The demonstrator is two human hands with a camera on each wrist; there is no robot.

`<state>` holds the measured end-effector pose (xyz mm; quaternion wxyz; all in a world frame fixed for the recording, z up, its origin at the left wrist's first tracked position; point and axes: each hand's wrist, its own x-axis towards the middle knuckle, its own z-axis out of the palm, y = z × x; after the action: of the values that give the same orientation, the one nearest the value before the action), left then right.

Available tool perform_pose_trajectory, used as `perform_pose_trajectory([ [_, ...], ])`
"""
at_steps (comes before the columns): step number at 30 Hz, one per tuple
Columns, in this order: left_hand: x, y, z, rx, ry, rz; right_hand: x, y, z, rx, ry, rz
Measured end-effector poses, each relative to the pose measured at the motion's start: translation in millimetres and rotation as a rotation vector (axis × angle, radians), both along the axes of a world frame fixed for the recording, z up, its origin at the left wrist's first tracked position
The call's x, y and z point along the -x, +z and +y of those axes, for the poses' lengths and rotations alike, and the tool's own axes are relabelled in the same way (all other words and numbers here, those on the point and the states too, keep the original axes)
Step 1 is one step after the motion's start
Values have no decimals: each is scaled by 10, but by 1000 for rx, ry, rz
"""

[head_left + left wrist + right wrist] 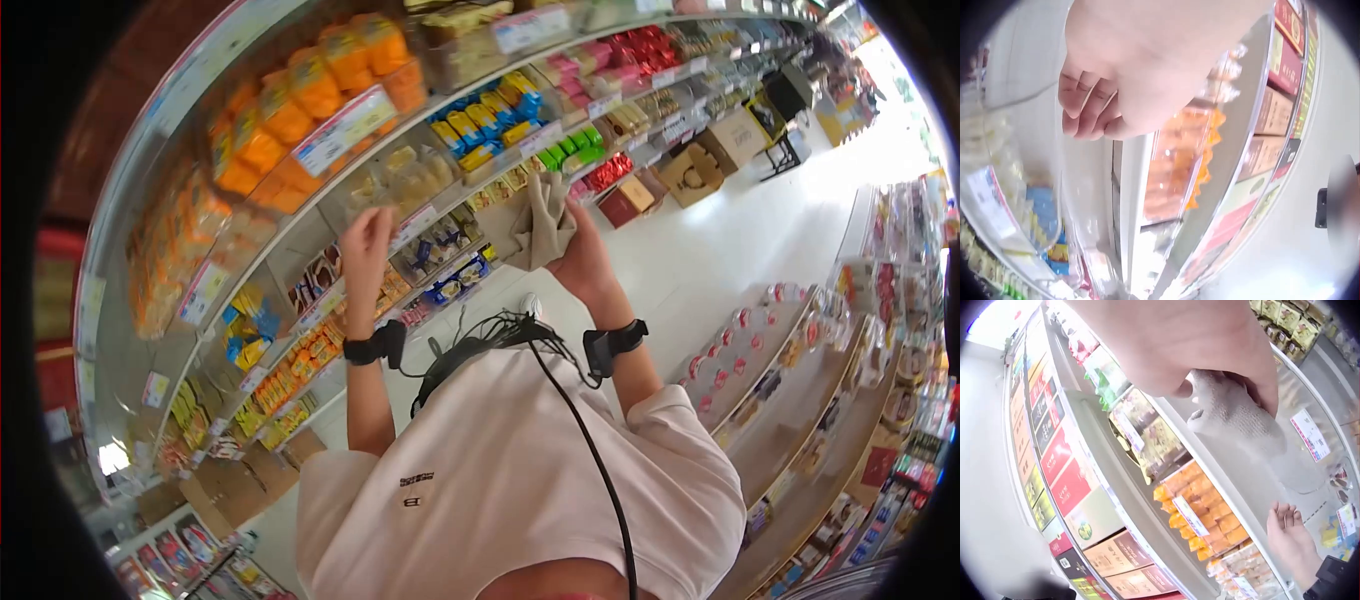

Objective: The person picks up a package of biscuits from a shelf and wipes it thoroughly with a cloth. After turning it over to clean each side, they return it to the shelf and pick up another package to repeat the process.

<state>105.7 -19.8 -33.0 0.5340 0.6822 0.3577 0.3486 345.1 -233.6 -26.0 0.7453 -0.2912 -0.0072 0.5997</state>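
My right hand (585, 262) grips a crumpled grey-beige cloth (543, 218), which hangs from it in front of the lower shelves. In the right wrist view the cloth (1235, 415) bunches between thumb and fingers and shows a ribbed weave. My left hand (366, 250) is raised beside the snack shelf with nothing in it. Its fingers (1089, 112) bend loosely in the left wrist view, near the shelf's edge. From the right wrist view, the same left hand (1291, 534) appears palm up with relaxed fingers.
Curved store shelves carry orange snack packs (290, 110), blue-yellow packs (490, 120) and price tags (345, 130). Open cardboard boxes (690, 175) stand on the pale floor (660, 260). Another shelf unit with clear jars (735, 345) is at the right. A black cable (585, 440) crosses the shirt.
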Motion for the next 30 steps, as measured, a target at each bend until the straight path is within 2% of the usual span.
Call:
perform_pose_trajectory([
  [4,-846,-224,107,25,-182,-12,-326,78,-260,21,-101,-19],
  [7,-1460,-385,364,-187,-112,-8,-569,30,-458,37,-188,-13],
  [10,-1984,-566,769,-337,-12,132,-805,60,-634,67,-270,-4],
  [13,-2384,-837,1302,-753,156,450,-1023,3,-768,101,-337,-2],
  [17,-2762,-832,1691,-443,89,877,-1278,-111,-918,90,-361,27],
  [21,-2951,-706,1847,-296,-69,1038,-1427,-108,-1010,147,-397,43],
  [24,-3047,-782,2058,-282,-54,1128,-1529,-152,-1038,151,-406,62],
  [26,-3049,-801,1985,-392,-18,1164,-1573,-155,-1044,150,-409,71],
  [28,-3040,-595,1706,-511,12,1168,-1625,-131,-1034,156,-409,75],
  [29,-2957,-944,1958,-732,46,1132,-1648,-147,-1027,162,-412,69],
  [30,-2962,-945,1959,-678,59,1148,-1667,-182,-1024,167,-414,64],
])
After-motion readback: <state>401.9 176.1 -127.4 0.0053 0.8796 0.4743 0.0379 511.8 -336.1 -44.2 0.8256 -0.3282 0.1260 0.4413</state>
